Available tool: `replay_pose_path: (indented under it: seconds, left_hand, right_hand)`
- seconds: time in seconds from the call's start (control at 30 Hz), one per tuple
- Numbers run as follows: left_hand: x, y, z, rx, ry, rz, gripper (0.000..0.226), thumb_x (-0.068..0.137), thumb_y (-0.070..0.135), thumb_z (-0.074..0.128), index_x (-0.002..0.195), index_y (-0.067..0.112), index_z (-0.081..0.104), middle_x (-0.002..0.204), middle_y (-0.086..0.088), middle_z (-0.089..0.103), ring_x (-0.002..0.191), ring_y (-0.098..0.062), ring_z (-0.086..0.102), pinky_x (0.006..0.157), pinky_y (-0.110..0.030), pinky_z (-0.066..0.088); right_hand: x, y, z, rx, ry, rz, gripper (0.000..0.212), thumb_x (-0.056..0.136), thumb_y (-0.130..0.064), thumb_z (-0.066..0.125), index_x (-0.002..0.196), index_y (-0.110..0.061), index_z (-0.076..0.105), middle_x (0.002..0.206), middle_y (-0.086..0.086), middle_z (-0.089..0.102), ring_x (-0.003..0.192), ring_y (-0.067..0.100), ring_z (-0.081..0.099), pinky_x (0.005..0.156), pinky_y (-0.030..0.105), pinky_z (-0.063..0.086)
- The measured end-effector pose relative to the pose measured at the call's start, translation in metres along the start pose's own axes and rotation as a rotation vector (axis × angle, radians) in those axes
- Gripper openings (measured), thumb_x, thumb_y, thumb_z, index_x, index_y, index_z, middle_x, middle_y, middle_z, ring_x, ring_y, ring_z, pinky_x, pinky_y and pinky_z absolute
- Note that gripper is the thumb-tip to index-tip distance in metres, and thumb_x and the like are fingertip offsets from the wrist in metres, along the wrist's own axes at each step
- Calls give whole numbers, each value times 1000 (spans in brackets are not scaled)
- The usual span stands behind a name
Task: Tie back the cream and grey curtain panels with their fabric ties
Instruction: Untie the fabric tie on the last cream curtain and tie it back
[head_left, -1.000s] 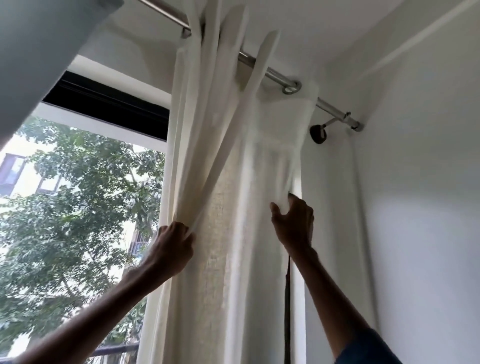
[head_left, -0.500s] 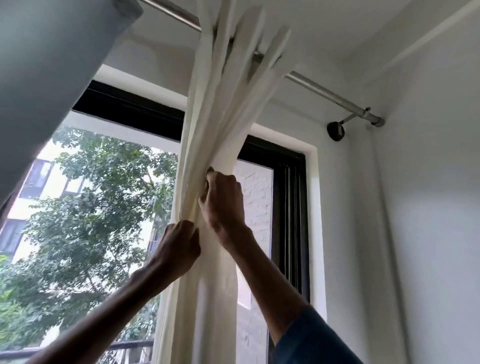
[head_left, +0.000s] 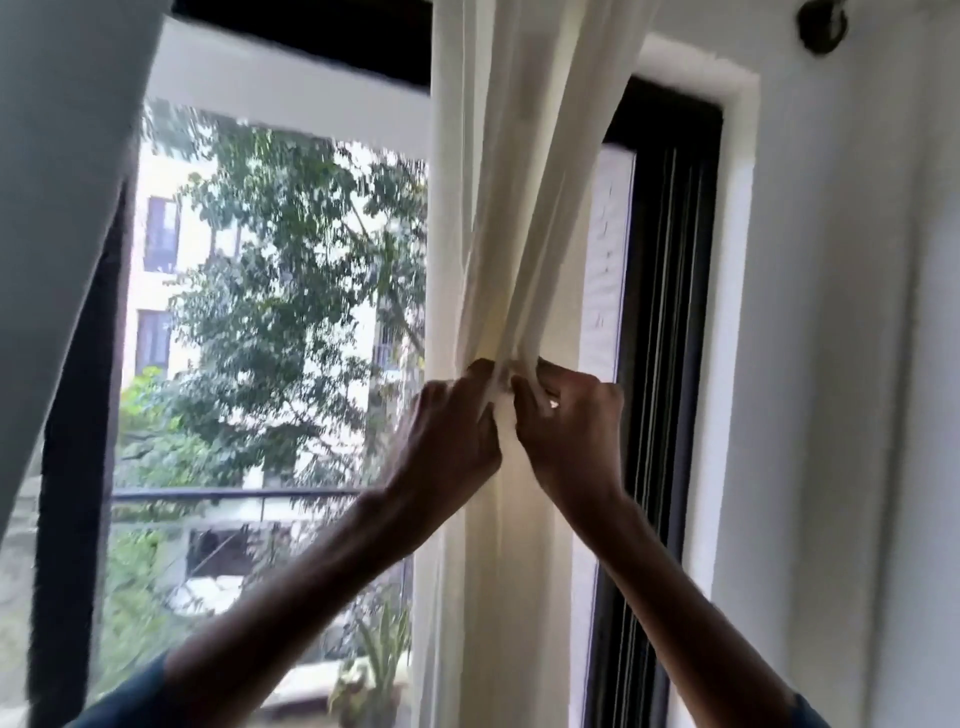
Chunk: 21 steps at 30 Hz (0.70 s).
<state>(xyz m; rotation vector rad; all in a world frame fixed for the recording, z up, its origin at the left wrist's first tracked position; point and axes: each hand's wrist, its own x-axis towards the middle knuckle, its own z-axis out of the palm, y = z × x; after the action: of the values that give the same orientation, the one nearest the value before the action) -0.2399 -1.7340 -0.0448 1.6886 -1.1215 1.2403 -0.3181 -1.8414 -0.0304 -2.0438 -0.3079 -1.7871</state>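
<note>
**Both hands clamped on the gathered cream panel**

Here we are at the window, and the cream curtain panel (head_left: 519, 208) hangs bunched into one narrow column. It drops from the top edge of the view right down to the bottom, in front of the right part of the glass. Both hands are on it at mid-height! The left hand (head_left: 447, 431) comes in from the lower left, fingers curled into the folds on the column's left flank. The right hand (head_left: 569, 415) reaches up from the lower right, fingers hooked into the folds on the right flank. The two hands sit side by side, knuckles close, with only a thin ridge of cream cloth pinched between them. Above the grip the pleats fan upward and outward; below it the cloth falls straight between the two forearms.

Over at the top left corner, the grey curtain panel (head_left: 57, 182) slants down across the window's left edge, well apart from both hands. Between the two panels the glass shows a leafy tree (head_left: 291, 291) and a dark railing (head_left: 234, 493). Right of the cream column runs the black window frame (head_left: 670, 364). Beyond it is the white wall (head_left: 831, 415), with a dark bracket (head_left: 818, 23) at the top edge. A blue sleeve (head_left: 130, 696) peeks in at the bottom edge. The view is a touch blurred, so the fingertips' exact hold cannot be made out
</note>
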Motion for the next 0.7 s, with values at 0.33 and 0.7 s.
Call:
replay_pose_path:
  seconds: [0.33,0.7]
  left_hand:
    - [-103,5,42,-27,-143,-212,38,82,6,55,120,7,53,61,-15,59,49,-34,51,47,-38,40]
    - [-184,20,46,38,-255,-271,33,80,10,61,112,6,63,54,-13,56,43,-32,49,48,-39,49]
  right_hand:
    - [-167,49,13,-190,-212,113,34,78,13,66,72,-17,51,58,-4,27,52,14,25,49,20,22]
    - [-235,70,-20,-349,-174,392,29,84,17,57,70,-7,51,51,-6,32,50,5,34,48,6,25]
